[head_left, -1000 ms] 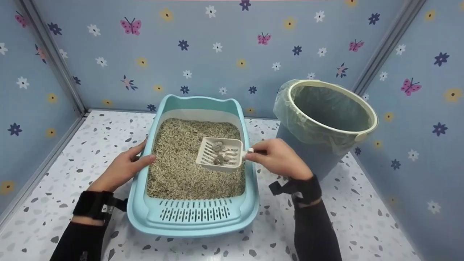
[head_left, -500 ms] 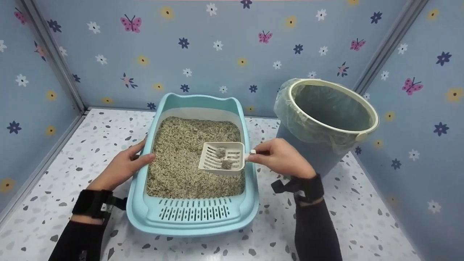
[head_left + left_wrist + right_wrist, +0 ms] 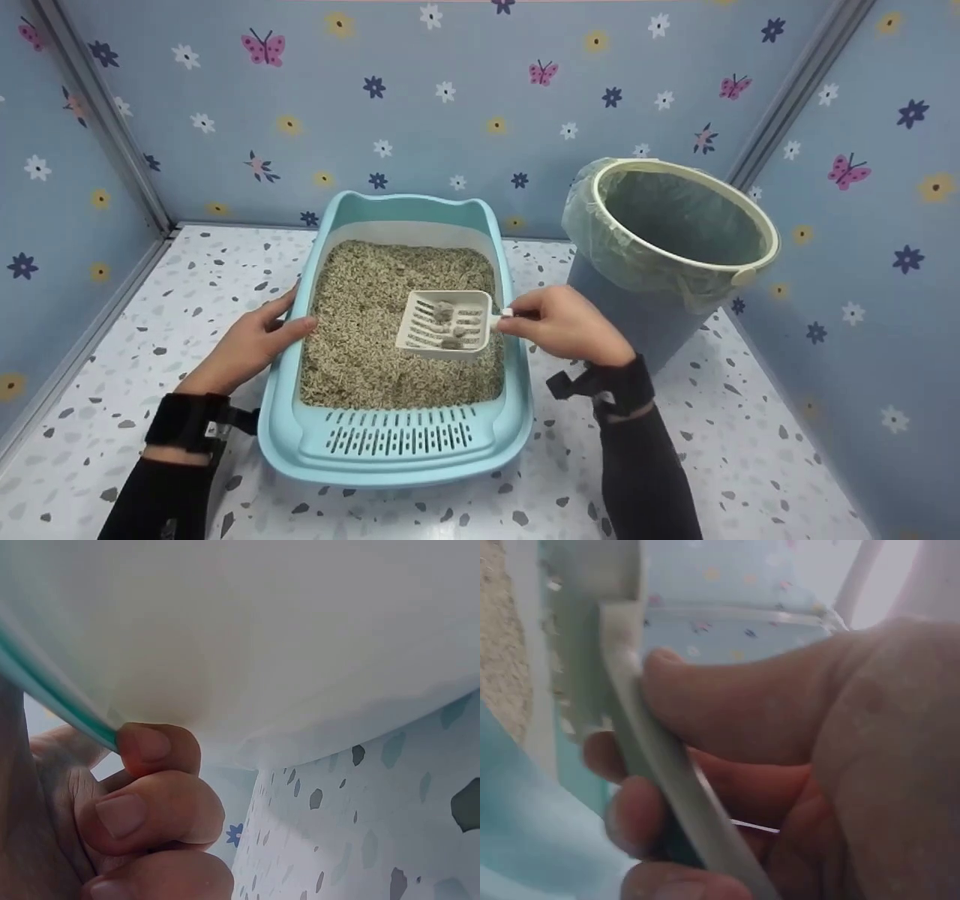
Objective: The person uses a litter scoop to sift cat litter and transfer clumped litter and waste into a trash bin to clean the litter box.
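A blue litter box (image 3: 397, 476) filled with tan litter (image 3: 360, 330) stands in the middle of the head view. My left hand (image 3: 251, 345) grips its left rim, the thumb over the edge; in the left wrist view curled fingers (image 3: 165, 810) lie under that rim. With my right hand (image 3: 566, 326) I hold a white slotted litter scoop (image 3: 480, 341) by its handle, level above the litter near the box's right side. Several greyish clumps (image 3: 444, 309) lie in the scoop. In the right wrist view the thumb and fingers wrap the scoop's handle (image 3: 660, 750).
To the right of the box stands a blue bin (image 3: 622, 315) with a cream ring (image 3: 750, 262) and a translucent bag liner (image 3: 637, 270). Flowered wall panels (image 3: 450, 112) close off the back and sides. The speckled tabletop (image 3: 247, 255) shows around the box.
The scoop dipped toward the right and near side, then came back left over the litter, and the clumps in it shifted about. My left hand has stayed on the rim.
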`<state>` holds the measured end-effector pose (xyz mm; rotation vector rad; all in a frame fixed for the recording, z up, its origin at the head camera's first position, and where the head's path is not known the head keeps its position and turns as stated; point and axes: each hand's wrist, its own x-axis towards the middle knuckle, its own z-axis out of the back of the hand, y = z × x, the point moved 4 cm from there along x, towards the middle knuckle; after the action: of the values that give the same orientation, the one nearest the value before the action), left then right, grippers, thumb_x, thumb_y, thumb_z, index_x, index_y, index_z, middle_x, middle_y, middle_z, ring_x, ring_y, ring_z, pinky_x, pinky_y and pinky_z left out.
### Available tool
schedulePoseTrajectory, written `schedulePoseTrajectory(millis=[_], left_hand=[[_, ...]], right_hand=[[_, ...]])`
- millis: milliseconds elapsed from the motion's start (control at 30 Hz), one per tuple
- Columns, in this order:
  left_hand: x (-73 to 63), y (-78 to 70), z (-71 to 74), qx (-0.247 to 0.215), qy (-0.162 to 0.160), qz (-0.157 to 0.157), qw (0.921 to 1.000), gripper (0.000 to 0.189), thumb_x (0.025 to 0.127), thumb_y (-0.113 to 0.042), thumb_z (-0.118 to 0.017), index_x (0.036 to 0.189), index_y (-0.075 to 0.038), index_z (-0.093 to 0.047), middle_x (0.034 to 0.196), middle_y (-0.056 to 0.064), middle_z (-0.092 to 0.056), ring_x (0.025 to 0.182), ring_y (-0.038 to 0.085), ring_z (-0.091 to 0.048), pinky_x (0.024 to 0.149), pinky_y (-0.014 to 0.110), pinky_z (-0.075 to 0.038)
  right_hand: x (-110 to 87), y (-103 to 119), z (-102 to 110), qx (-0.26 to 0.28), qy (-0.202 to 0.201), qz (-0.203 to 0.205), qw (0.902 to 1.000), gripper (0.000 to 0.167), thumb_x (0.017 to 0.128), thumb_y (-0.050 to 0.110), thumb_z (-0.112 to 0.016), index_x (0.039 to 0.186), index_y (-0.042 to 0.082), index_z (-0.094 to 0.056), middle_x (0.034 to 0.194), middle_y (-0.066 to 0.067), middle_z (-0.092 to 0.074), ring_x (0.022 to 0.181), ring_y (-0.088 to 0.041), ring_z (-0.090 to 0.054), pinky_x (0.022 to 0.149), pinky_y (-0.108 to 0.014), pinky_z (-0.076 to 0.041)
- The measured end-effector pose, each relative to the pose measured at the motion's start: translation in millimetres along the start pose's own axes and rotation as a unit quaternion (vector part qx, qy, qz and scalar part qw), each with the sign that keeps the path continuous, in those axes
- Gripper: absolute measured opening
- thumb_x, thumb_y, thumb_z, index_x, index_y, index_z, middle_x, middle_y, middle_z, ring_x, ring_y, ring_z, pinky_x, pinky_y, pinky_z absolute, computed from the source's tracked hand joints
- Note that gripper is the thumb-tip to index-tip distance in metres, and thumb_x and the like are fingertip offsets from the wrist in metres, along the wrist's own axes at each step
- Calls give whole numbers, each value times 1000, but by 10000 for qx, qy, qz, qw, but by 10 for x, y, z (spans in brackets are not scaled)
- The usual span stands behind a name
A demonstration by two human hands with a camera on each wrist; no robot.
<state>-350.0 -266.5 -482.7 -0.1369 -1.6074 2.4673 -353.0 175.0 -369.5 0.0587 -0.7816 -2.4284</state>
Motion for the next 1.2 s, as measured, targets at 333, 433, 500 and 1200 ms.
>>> schedulePoseTrajectory(millis=[333, 433, 500, 1200], left_hand=[[-14, 4, 19, 18, -82, 17, 10000, 80, 113, -47, -66, 178, -28, -24, 146, 35, -65, 115, 37, -74, 87, 32, -64], [-10, 6, 11, -29, -71, 17, 10000, 79, 114, -46, -66, 178, -29, -24, 144, 35, -65, 114, 36, -74, 87, 33, -65], [-2, 4, 5, -24, -64, 6, 10000, 79, 113, -46, -66, 178, -30, -24, 143, 35, -66, 113, 36, -74, 87, 33, -65], [4, 13, 24, 124, -41, 41, 9999, 79, 114, -48, -64, 178, -30, -21, 150, 36, -60, 120, 40, -72, 90, 30, -62]], right_hand=[[-6, 19, 10, 29, 152, -60, 9999, 34, 105, 48, -78, 84, 21, -79, 65, 10, -51, 59, -11, -47, 57, -33, -42], [33, 27, -23, 35, 144, 59, 9999, 36, 106, 49, -77, 86, 18, -78, 67, 10, -50, 59, -10, -47, 57, -32, -42], [-12, 0, 23, 43, 73, -45, 10000, 33, 105, 47, -78, 84, 21, -77, 66, 10, -49, 59, -11, -47, 57, -32, -41], [65, 45, -87, 75, 43, 236, 9997, 34, 106, 42, -78, 83, 18, -76, 66, 10, -52, 58, -9, -48, 56, -32, -44]])
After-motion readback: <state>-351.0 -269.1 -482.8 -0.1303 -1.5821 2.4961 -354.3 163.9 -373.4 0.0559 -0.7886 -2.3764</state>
